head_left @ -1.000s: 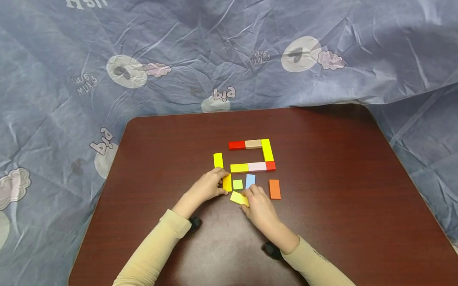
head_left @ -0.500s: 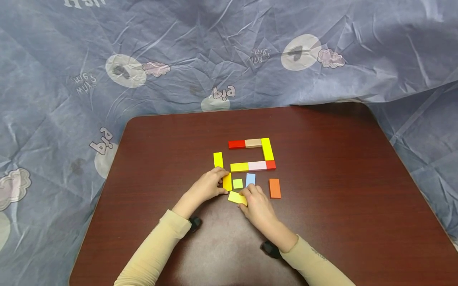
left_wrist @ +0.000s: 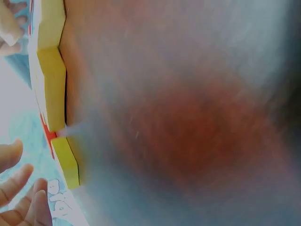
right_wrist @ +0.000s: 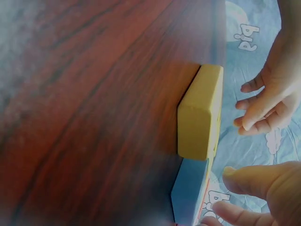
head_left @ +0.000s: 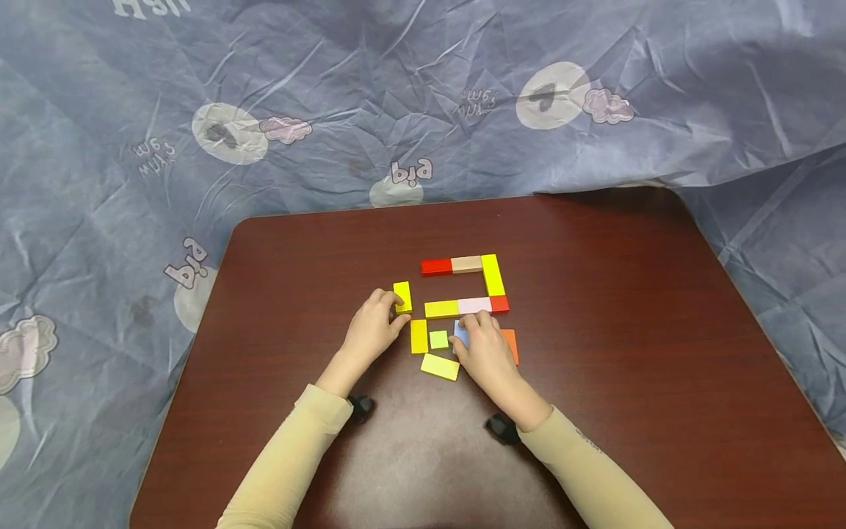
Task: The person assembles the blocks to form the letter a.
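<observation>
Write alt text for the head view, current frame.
A person's left hand is at a yellow block while the right hand bends over a blue block, partly hiding it and an orange one. Between the hands lie a green block and two more yellow ones; beyond, six blocks form a bracket on the brown table, before a printed cloth.

seemingly “pig” lettering (head_left: pixel 411 173) on blue cloth (head_left: pixel 370 81), other words unclear
</observation>
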Motion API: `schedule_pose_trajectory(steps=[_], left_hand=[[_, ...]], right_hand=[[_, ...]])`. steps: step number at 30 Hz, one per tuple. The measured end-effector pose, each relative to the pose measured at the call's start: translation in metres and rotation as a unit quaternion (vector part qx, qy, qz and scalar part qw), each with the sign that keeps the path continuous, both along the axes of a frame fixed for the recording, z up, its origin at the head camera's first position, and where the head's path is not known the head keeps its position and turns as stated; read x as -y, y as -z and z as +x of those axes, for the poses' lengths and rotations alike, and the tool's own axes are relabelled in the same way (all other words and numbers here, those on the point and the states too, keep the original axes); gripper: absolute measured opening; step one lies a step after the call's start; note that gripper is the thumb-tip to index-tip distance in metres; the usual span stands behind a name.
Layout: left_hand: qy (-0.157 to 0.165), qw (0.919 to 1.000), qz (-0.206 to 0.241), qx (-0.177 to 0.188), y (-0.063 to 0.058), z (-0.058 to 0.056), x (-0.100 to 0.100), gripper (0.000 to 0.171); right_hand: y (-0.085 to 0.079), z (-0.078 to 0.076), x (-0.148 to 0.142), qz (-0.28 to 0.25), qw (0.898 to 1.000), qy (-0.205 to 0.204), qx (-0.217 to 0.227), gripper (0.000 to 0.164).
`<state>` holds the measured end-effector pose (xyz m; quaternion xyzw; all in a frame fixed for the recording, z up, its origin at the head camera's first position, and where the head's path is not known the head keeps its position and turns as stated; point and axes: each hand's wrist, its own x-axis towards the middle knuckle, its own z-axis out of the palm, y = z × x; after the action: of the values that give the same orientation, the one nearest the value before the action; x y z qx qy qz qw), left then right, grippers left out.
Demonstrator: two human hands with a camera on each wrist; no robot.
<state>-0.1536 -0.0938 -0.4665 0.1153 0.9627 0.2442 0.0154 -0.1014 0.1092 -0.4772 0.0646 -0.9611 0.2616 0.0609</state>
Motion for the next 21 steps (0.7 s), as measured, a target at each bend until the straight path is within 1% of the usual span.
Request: schedule_pose_trajectory(steps=[3,6,10,15,18,21], left_hand=[[-0.023,0.9997,0.002,0.01,0.0,-0.009,0.001,0.031],[-0.035,0.9992,-0.003,0.019,0.0,-0.018,0.002,0.035],[-0.051,0.9982,-0.016,0.028,0.003,-0.027,0.0,0.044],[-0.07,0.9953,-0.02,0.064,0.009,-0.036,-0.006,0.054],[-0.075,0.9935,-0.018,0.083,0.013,-0.04,-0.009,0.056],[-0.08,0.9923,-0.016,0.093,0.014,-0.043,-0.011,0.057]], right_hand=[[0.002,-0.003,0.001,0.003,1.0,0.008,0.009,0.03],[0.004,-0.004,0.003,0.004,1.0,0.014,0.014,0.033],[0.004,-0.004,0.005,0.005,0.999,0.019,0.026,0.039],[0.003,-0.004,0.006,-0.008,0.998,0.025,0.054,0.041],[0.001,-0.003,0.004,-0.022,0.997,0.034,0.068,0.04],[0.001,-0.002,0.001,-0.025,0.996,0.038,0.074,0.041]])
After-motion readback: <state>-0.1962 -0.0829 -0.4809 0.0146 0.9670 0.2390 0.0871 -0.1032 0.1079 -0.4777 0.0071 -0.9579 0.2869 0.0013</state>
